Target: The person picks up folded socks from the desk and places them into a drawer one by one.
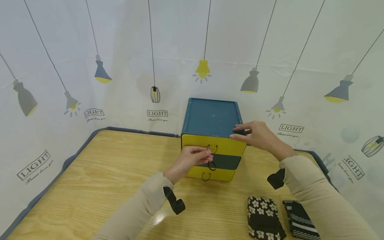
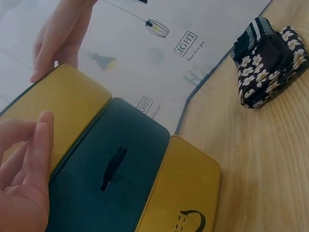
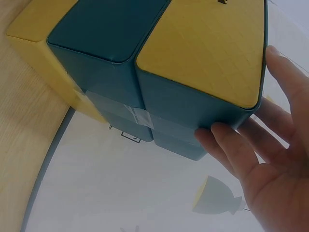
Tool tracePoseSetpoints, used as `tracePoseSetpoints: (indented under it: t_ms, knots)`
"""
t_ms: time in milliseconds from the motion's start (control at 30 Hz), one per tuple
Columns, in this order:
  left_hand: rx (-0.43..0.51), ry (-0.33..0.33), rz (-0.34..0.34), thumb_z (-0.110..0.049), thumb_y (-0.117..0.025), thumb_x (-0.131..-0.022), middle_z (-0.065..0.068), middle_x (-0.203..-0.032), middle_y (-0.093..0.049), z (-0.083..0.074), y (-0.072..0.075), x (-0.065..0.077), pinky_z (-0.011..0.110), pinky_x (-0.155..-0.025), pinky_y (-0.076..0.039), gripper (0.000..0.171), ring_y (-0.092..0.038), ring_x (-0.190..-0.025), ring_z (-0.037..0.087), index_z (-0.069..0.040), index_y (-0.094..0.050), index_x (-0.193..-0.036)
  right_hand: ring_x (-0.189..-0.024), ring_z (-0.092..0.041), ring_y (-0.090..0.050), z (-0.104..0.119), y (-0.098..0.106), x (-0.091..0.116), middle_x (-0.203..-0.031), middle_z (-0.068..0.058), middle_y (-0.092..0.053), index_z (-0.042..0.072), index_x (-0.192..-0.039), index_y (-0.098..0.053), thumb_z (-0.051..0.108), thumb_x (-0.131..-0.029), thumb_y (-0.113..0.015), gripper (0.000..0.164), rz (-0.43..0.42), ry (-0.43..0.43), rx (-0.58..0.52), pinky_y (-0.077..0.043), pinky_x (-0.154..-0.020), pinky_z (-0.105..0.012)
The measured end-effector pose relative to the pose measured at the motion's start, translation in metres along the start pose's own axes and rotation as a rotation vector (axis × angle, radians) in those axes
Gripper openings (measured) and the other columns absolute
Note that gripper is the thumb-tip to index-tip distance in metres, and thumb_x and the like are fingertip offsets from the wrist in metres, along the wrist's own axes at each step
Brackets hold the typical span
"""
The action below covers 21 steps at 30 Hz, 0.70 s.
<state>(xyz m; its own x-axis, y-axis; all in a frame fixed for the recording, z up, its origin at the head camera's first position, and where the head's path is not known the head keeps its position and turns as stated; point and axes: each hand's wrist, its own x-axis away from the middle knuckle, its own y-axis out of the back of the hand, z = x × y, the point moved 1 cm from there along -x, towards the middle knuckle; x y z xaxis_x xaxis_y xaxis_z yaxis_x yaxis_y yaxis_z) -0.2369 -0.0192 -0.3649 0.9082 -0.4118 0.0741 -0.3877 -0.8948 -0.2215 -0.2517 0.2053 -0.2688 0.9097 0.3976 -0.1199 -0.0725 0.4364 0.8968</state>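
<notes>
A three-tier drawer box (image 1: 213, 116) with a blue top stands at the back of the table. Its top drawer (image 1: 192, 140) is yellow, the middle drawer (image 1: 228, 161) dark teal and the bottom drawer (image 1: 223, 175) yellow, each with a black loop handle. My left hand (image 1: 190, 160) pinches the loop handle (image 1: 216, 149) of the top drawer between thumb and fingers. At the box's upper right front corner rests my right hand (image 1: 259, 135), thumb at the front edge and fingers, loosely spread, along the teal side (image 3: 188, 101). All three drawer fronts look pushed in.
On the table (image 1: 99, 186) at the front right lie a folded black cloth item (image 1: 264, 218) with white flowers and a striped black one (image 1: 300, 218), near my right forearm. A white curtain (image 1: 126, 83) printed with lamps hangs right behind the box.
</notes>
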Motion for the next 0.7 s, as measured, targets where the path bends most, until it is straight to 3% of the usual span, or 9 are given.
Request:
tracePoseSetpoints:
  t_ms: [233,467,567,700]
  knots:
    - [0.020,-0.013,-0.010,-0.011,-0.060,-0.084,0.013,-0.091,-0.065,0.004,0.001,0.000,0.033,-0.081,-0.049,0.032,-0.064,-0.081,0.015,0.005,-0.058,-0.111,-0.097,-0.040,-0.055,0.001,-0.001,0.000,-0.123,-0.017,-0.050,0.004,-0.110,-0.063,0.034,-0.083,-0.062,0.041,-0.001,0.009,0.005,-0.051,-0.073,-0.043]
    - [0.017,-0.084,-0.062,-0.016,-0.062,-0.083,0.008,-0.084,-0.066,0.004,0.007,0.010,0.030,-0.072,-0.052,0.031,-0.064,-0.075,0.014,0.006,-0.061,-0.105,-0.097,-0.039,-0.055,0.001,-0.002,0.000,-0.123,-0.017,-0.050,0.004,-0.111,-0.063,0.036,-0.083,-0.061,0.042,0.001,0.001,0.002,-0.051,-0.074,-0.043]
    - [-0.037,-0.108,-0.021,-0.016,-0.062,-0.084,0.009,-0.085,-0.066,-0.004,0.011,0.018,0.032,-0.074,-0.052,0.032,-0.063,-0.076,0.014,0.007,-0.060,-0.106,-0.097,-0.039,-0.055,0.001,-0.002,0.001,-0.124,-0.017,-0.049,0.004,-0.111,-0.062,0.035,-0.083,-0.061,0.042,0.003,0.002,0.009,-0.050,-0.074,-0.043]
    - [-0.213,-0.205,0.051,-0.015,-0.060,-0.085,0.018,-0.094,-0.063,-0.030,0.016,0.028,0.042,-0.077,-0.050,0.032,-0.063,-0.082,0.021,0.007,-0.058,-0.109,-0.097,-0.039,-0.055,0.001,-0.001,0.001,-0.124,-0.016,-0.050,0.004,-0.111,-0.062,0.036,-0.083,-0.061,0.043,0.001,0.007,0.012,-0.050,-0.074,-0.044]
